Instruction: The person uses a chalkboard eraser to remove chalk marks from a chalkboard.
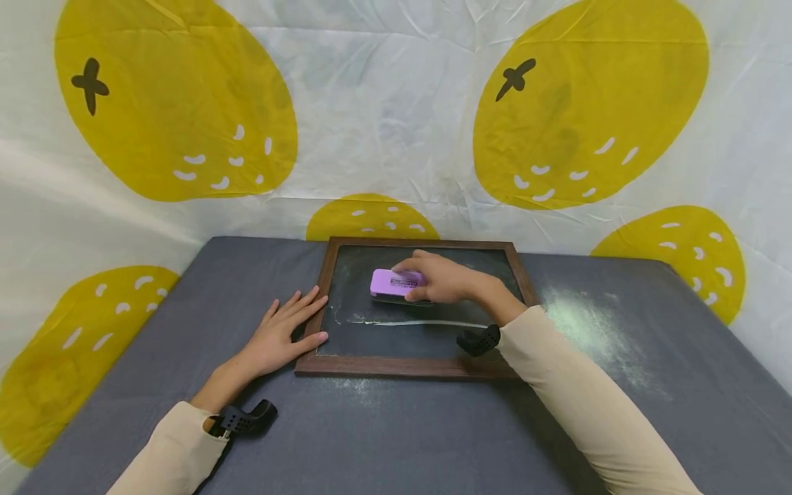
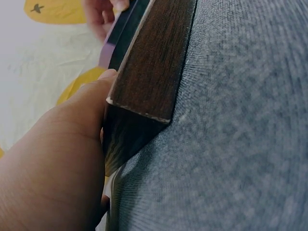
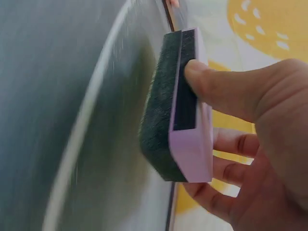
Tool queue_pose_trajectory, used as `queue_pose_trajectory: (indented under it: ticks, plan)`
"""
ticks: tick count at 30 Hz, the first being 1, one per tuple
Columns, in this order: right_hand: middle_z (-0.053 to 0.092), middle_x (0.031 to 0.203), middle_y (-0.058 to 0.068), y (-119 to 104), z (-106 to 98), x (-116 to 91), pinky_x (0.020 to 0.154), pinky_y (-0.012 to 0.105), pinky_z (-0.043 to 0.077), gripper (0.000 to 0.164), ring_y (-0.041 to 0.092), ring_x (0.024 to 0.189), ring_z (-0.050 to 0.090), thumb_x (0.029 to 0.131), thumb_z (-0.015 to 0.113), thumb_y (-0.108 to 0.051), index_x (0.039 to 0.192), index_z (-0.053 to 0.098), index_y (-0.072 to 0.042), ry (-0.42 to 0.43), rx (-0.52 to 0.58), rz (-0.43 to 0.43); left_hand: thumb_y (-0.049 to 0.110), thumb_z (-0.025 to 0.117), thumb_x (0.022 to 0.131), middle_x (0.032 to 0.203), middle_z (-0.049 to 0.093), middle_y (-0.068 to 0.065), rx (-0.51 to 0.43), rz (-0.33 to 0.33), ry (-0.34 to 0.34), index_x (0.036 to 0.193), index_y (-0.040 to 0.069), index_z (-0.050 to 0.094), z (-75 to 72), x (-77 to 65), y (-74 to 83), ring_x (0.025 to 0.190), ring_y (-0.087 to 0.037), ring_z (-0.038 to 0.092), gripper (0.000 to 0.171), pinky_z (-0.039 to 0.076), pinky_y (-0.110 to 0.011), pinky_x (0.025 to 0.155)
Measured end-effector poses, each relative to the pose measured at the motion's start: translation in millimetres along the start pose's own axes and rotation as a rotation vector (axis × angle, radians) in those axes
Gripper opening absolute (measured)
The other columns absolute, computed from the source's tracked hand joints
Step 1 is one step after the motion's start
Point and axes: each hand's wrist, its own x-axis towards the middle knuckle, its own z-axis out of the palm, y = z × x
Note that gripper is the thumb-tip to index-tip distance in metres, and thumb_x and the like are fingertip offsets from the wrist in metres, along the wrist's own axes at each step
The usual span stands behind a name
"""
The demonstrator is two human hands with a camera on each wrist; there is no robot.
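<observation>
Purple is the body of the eraser [image 1: 396, 280], and its underside carries a thick dark felt [image 3: 161, 103], which is turned toward the board [image 1: 371, 342]. The right hand [image 1: 447, 276] holds this eraser: the thumb presses on the black strip [image 3: 185, 79] along one side, and the other fingers close on the opposite side, so the grip is narrow. The eraser is located over the left-middle part of the board, beyond the chalk line [image 1: 433, 322]; whether the felt touches the surface, I cannot tell.

A brown wooden frame [image 1: 405, 366] encloses the board on all four sides. Within these borders there is the white chalk line, which runs from left to right and becomes thin and broken toward its left end.

The left hand [image 1: 280, 340] rests on the left side of the frame, near its closer corner, with fingers straight and spread wide.

Frame and board lie flat on the counter [image 1: 396, 440], which is covered with grey cloth. A pale, powdery patch [image 1: 584, 330] is visible to the right of the board. Behind hangs a white curtain [image 1: 383, 103] with large yellow fruit shapes [image 1: 179, 103]
</observation>
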Motion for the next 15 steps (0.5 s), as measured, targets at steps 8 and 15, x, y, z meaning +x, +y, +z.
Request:
queue_pose_trajectory:
  ticks: [8, 15]
  plan:
    - [0.055, 0.113, 0.012, 52.3, -9.3, -64.8, 0.08, 0.041, 0.041, 0.054, 0.023, 0.092, 0.05, 0.089, 0.07, -0.027, 0.136, 0.054, -0.005, 0.061, -0.031, 0.149, 0.049, 0.058, 0.092, 0.157, 0.022, -0.007, -0.009, -0.005, -0.014, 0.151, 0.018, 0.034, 0.3, -0.8, 2.8, 0.142, -0.036, 0.016, 0.07, 0.002, -0.062, 0.109]
    - [0.056, 0.111, 0.012, 67.9, -8.7, -114.8, 0.079, 0.042, 0.041, 0.055, 0.024, 0.089, 0.05, 0.088, 0.071, -0.024, 0.134, 0.054, 0.0, 0.121, -0.047, 0.19, 0.048, 0.059, 0.092, 0.157, 0.022, -0.007, -0.014, -0.002, -0.014, 0.151, 0.017, 0.034, -2.8, -2.1, 3.5, 0.142, -0.036, 0.016, 0.071, 0.002, -0.062, 0.109]
